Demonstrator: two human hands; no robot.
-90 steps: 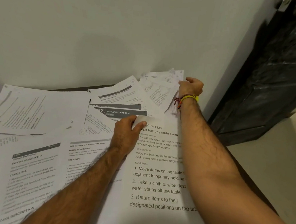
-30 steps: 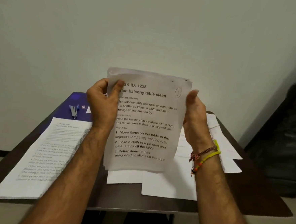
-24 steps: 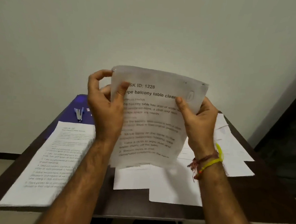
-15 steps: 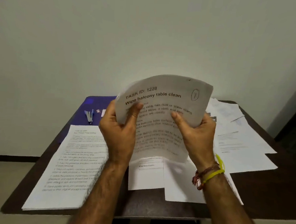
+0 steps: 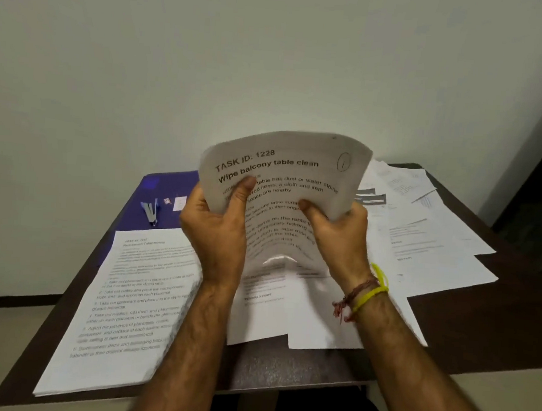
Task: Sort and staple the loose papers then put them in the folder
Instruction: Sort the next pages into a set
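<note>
Both hands hold a bowed sheaf of papers (image 5: 283,187) upright above the counter (image 5: 478,341); the left hand (image 5: 216,230) and right hand (image 5: 338,239) each pinch a side. A stapler (image 5: 150,211) lies on a purple folder (image 5: 142,196) at the far left corner, loose sheets (image 5: 427,248) along the right edge.

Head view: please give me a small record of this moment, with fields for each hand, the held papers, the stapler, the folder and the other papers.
left hand: grips held papers, thumb on front
right hand: grips held papers, thumb on front
held papers: bent, above table, headed TASK ID: 1228
stapler: lies on folder
folder: purple, far left of table
left stack: flat on table
loose sheets: spread at right
</note>
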